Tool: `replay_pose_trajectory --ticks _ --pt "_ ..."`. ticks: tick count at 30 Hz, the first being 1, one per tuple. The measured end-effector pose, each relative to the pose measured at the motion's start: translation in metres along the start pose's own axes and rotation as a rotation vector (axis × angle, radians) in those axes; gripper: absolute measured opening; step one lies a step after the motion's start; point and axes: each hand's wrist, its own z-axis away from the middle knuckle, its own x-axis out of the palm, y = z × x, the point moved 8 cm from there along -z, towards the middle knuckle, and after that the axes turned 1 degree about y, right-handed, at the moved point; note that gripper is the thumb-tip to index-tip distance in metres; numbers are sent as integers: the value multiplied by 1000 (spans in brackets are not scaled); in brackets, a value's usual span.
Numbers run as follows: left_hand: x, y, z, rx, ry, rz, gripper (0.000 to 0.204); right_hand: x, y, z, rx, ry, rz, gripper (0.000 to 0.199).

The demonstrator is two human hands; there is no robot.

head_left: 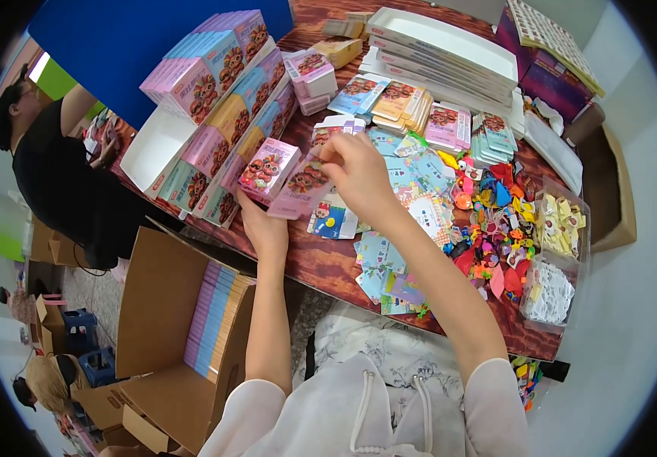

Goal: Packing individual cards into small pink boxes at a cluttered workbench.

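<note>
Rn, L hand (pixel 265 228) is just left of ctr frame, fingers curled round the lower end of a pink box (pixel 270 166). R hand (pixel 359 175), ctr, has its fingers pinched narrow on a flat pink piece (pixel 302 185), a bit blurred, slanting down right beside the box; can't tell if L fingers touch it too. Both are above the red-brown counter (pixel 309 265). Loose cards (pixel 420 183) lie right of ctr, w/ small colourful toys (pixel 500 221) next to them. Upper left: boxes in stacked rows (pixel 218 84). Lower left: open brown carton (pixel 149 305) w/ pink, blue & yellow packs (pixel 210 316).
</note>
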Motion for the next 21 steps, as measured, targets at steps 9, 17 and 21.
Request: replay_pose_trajectory --ticks 9,17,21 --pt "1 -3 -1 95 164 -136 85 24 5 -25 -56 80 86 13" --pt "1 -13 2 9 173 -139 85 20 6 -29 -34 111 64 12" --pt "-3 -17 0 -26 194 -105 85 16 5 -28 -34 121 25 12"
